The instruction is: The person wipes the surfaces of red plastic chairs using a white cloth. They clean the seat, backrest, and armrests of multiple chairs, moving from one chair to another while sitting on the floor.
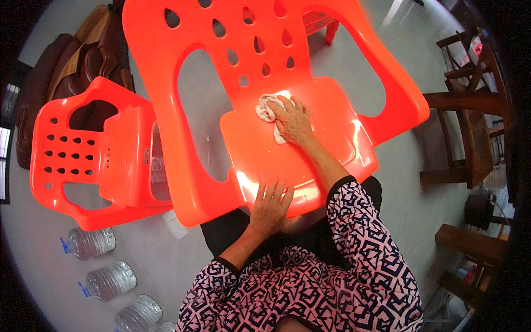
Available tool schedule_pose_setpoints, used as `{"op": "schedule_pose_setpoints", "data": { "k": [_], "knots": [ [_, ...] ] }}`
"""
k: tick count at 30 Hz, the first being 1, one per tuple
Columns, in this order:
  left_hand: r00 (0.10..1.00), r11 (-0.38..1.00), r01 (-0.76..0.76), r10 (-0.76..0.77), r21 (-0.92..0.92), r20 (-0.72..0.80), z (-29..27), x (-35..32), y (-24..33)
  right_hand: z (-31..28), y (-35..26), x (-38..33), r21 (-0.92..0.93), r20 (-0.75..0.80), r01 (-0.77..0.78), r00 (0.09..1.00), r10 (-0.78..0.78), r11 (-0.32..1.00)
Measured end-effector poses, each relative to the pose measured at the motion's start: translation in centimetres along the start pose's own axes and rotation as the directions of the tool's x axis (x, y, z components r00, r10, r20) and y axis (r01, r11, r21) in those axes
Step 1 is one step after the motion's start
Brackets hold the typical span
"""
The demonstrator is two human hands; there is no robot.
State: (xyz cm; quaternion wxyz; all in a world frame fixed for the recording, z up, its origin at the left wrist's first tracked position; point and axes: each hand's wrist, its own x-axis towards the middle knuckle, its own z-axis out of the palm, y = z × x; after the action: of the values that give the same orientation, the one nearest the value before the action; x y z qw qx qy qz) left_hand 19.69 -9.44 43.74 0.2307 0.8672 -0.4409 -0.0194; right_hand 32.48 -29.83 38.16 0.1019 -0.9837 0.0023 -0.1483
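Observation:
An orange-red plastic armchair stands right in front of me, its back pierced with teardrop holes. My right hand presses a crumpled whitish cloth onto the rear part of the seat. The fingers bend over the cloth, and part of it sticks out beneath the palm. At the seat's front edge lies my left hand, its fingers stretched over the glossy surface and holding no loose thing. Both forearms come out of patterned sleeves.
A second orange-red plastic chair sits close on the left. Several large clear water bottles stand on the floor at lower left. A brown padded sofa or armchair is behind, at upper left. Dark wooden furniture lines the right side.

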Motion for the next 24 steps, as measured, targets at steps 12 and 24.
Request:
{"op": "schedule_pose_setpoints", "data": {
  "k": [12, 24],
  "knots": [
    [1.0, 1.0, 0.019, -0.019, -0.009, 0.007, -0.2, 0.3, 0.0, -13.6, -0.6, -11.9, 0.08, 0.3, 0.086, 0.948, -0.106, 0.993],
    [0.999, 0.999, 0.032, -0.033, 0.028, 0.031, -0.5, 0.1, 0.3, -8.0, 8.1, -0.2, -0.298, -0.068, -0.005, 0.998, -0.016, 0.955]
  ]
}}
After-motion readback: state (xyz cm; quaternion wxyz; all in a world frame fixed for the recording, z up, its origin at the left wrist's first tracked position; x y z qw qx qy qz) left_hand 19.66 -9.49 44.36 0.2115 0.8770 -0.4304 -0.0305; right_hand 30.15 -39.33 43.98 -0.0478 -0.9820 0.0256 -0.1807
